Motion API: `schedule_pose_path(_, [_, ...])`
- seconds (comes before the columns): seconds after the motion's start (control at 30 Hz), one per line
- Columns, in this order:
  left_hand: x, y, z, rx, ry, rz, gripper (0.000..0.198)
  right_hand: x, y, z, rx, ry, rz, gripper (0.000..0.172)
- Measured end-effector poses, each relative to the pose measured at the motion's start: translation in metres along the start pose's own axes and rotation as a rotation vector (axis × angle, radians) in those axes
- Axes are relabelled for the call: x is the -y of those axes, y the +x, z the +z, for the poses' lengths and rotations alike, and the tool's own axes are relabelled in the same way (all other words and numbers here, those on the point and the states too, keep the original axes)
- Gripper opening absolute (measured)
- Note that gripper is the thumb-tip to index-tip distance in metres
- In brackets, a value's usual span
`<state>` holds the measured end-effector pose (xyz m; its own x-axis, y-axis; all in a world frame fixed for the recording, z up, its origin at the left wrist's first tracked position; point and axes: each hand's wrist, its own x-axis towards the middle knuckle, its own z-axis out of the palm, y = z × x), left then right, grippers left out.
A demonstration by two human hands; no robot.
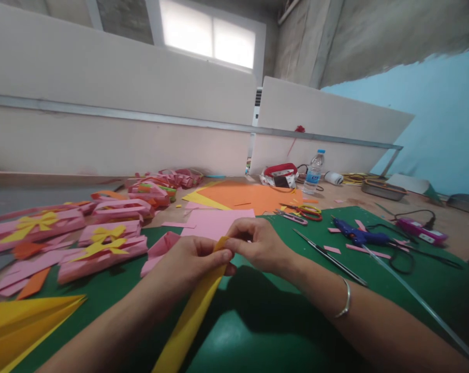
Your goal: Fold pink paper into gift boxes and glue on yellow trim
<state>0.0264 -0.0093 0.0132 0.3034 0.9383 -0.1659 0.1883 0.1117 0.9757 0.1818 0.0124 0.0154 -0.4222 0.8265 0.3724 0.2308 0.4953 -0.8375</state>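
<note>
A long yellow paper strip (pixel 198 316) runs from the bottom edge up to my fingers, its far end between both hands. My left hand (pixel 198 259) pinches it from the left, thumb on top. My right hand (pixel 260 243) closes on the tip of the same strip, its fingertips touching those of the left. Under them lies a green mat (pixel 234 342). Just left of my left hand sits a folded pink paper piece (pixel 160 251), and a pink sheet (pixel 215 217) lies beyond the hands.
Pink paper bags with yellow bows (pixel 102 254) crowd the left side. Tweezers (pixel 331 256), a blue glue gun (pixel 358 233), a cutter knife (pixel 292 216) and scissors (pixel 306 211) lie to the right. Farther back are orange sheets (pixel 242 194) and a water bottle (pixel 314 173).
</note>
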Motion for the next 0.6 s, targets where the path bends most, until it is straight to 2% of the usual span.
schedule_pose_path(0.13, [-0.001,-0.001,0.000,-0.028,0.084,-0.038,0.027,-0.004,0.005,-0.005,0.004,0.070,0.073,0.005])
schedule_pose_path(0.33, [0.003,0.002,-0.005,0.046,0.173,-0.036,0.023,-0.018,0.020,-0.031,-0.263,0.167,0.130,0.013])
schedule_pose_path(0.6, [-0.006,-0.001,-0.008,-0.015,0.267,-0.046,0.027,-0.019,0.026,-0.041,-0.382,0.224,0.187,0.013])
